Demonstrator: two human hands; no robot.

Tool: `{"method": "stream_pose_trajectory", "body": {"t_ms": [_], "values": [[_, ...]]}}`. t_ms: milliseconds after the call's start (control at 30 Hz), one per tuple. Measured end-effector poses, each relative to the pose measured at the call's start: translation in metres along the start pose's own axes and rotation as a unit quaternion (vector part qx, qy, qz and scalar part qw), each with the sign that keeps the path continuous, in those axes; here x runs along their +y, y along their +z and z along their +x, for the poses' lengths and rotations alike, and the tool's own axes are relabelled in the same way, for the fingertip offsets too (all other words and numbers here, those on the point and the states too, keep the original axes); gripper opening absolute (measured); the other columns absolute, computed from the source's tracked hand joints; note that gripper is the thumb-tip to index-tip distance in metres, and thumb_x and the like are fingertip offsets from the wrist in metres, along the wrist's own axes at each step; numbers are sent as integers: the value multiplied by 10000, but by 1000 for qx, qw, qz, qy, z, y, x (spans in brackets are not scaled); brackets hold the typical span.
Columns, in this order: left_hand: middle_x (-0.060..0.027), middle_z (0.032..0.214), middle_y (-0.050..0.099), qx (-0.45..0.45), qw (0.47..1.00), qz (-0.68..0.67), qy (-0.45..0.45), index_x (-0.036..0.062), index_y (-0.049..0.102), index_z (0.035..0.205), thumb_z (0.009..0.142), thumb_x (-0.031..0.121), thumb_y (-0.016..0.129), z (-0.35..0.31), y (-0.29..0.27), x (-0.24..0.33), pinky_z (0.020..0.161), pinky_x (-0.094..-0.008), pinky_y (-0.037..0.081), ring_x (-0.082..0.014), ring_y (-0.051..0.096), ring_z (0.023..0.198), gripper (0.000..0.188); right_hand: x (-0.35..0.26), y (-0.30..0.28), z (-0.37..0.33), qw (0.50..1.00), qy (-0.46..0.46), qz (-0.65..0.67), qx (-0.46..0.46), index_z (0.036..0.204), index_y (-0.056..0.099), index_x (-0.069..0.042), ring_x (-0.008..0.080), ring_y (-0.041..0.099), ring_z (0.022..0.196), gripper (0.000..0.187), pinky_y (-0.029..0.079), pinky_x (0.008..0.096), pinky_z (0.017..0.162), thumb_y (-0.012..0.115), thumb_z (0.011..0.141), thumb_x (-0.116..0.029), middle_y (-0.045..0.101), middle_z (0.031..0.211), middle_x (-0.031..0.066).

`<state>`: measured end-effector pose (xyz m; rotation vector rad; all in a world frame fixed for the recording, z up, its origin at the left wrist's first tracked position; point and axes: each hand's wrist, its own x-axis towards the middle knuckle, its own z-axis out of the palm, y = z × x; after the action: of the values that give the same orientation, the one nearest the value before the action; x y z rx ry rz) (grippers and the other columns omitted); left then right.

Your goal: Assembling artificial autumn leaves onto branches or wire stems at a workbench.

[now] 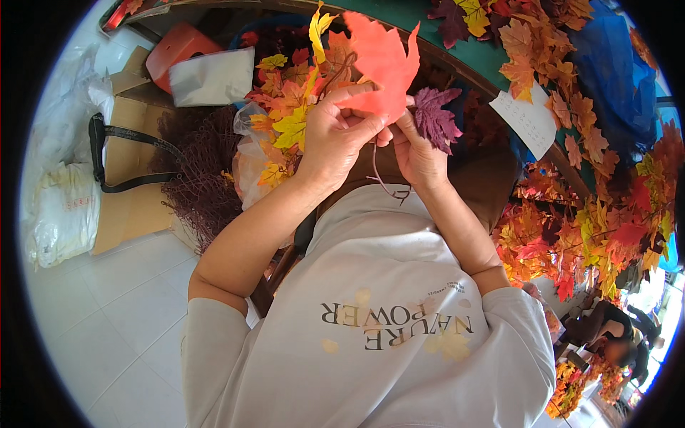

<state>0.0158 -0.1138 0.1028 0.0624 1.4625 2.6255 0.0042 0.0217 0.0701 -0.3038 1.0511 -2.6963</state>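
Note:
A red artificial maple leaf (385, 60) is pinched between the thumb and fingers of my left hand (332, 135). My right hand (422, 157) meets it at the leaf's base, its fingers closed on a thin brown stem (378, 171) that dangles below with small forked ends. Against the right fingers rests a purple maple leaf (437, 120); whether it is on that same stem I cannot tell. Just beyond my left hand, yellow and orange leaves (291, 128) spread out. The exact joint between leaf and stem is hidden by my fingertips.
A bundle of dark brown twig stems (196, 160) stands at left by an open cardboard box (135, 171) with a black strap. A green table (485, 60) curves overhead, carrying a white paper (528, 118). Leaf garlands (606, 228) hang at right. Another person (606, 324) sits far right.

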Motion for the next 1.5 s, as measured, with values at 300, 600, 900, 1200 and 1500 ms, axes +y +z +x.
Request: {"method": "stream_pose_trajectory", "body": {"t_ms": [300,600,900,1200,1500], "values": [[-66,789,608,-2,998,56,8,-20,569,961,815,-32,605,1,-3,2,582,-239,480,-113,582,631,151,5,-9,-3,995,5,-45,87,958,581,-18,161,602,835,104,516,341,797,600,876,-79,610,924,62],[-66,756,600,-11,998,69,2,-31,561,954,799,-36,615,1,-5,2,597,-228,513,-126,613,629,164,7,-14,-6,995,52,-14,82,975,578,-26,171,611,846,115,532,336,779,604,871,-66,615,922,57],[-56,748,600,-26,997,78,-2,-30,576,1040,804,-45,606,4,-8,-2,596,-215,510,-112,611,627,238,6,-7,-7,995,-1,-43,93,973,580,-33,157,608,837,107,522,319,774,600,876,-73,609,929,52],[-46,764,579,-47,993,110,-23,-30,544,1050,820,-36,600,3,-5,4,628,-232,489,-122,587,653,236,11,-17,-11,997,7,-30,73,942,586,-51,130,594,850,80,507,306,785,598,884,-105,601,903,23],[-61,782,577,-52,993,101,-23,-35,533,1048,830,-31,596,4,-5,4,617,-237,486,-131,590,660,227,14,-30,-9,995,-7,-83,59,918,597,-60,109,579,835,100,487,288,804,638,861,-131,607,884,15]]}}
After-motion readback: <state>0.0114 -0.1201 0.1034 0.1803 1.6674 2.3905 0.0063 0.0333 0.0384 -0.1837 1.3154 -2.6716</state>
